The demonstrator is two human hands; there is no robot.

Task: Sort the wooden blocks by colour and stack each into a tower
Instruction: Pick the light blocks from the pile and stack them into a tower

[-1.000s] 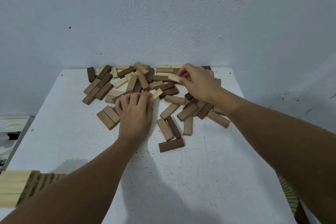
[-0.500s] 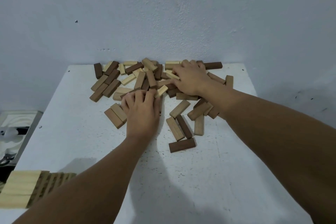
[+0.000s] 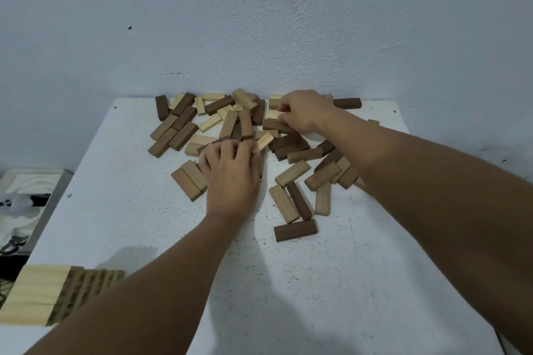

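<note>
The blocks (image 3: 230, 124) lie scattered across the far half of the tabletop (image 3: 331, 282), the rearmost against the wall (image 3: 259, 23) along the far edge. The left hand (image 3: 230, 179) rests on the heap's near side, the right hand (image 3: 302, 114) on its far right part. A tower (image 3: 43, 294) stands at the near left corner.
</note>
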